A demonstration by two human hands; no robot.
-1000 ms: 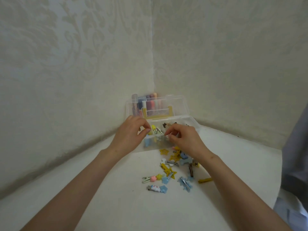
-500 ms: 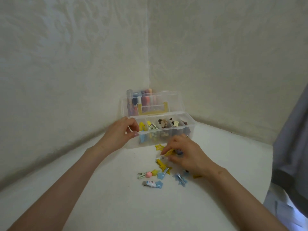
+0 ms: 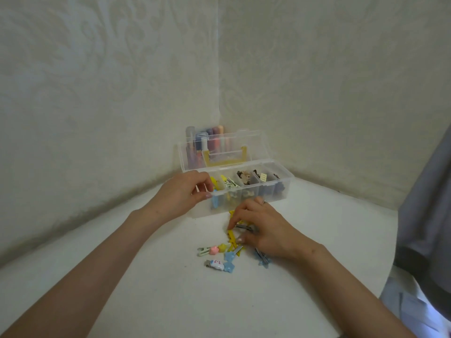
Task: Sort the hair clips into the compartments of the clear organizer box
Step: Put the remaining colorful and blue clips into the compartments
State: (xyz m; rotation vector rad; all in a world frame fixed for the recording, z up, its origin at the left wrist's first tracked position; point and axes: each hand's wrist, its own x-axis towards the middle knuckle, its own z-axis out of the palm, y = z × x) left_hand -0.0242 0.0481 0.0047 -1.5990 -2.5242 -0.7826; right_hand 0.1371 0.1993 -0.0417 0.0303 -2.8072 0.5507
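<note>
Leftmost, the left hand (image 3: 181, 195) grips the left end of the clear organizer box (image 3: 280, 189), thumb on the front wall and fingers curled over the rim, which steadies the box for the drop. Just right of that hand, a compartment holds yellow clips, with brown ones in the middle and dark ones further right. At six o'clock from the box, the loose hair clips (image 3: 229, 256) lie on the white surface (image 3: 146, 276). Over their right side, the right hand (image 3: 268, 231) pinches a yellow clip (image 3: 231, 237) between index fingertip and thumb, fingers narrow, and the clip seems to be touching the surface. The step in hand looks like lifting this one clip and carrying it toward eleven o'clock, into the yellow compartment. Doing it well calls for a firm pinch on the clip's body and a straight lift, so that the grey clip (image 3: 245, 227) just beside it does not snag. The release should come low inside the walls.
</note>
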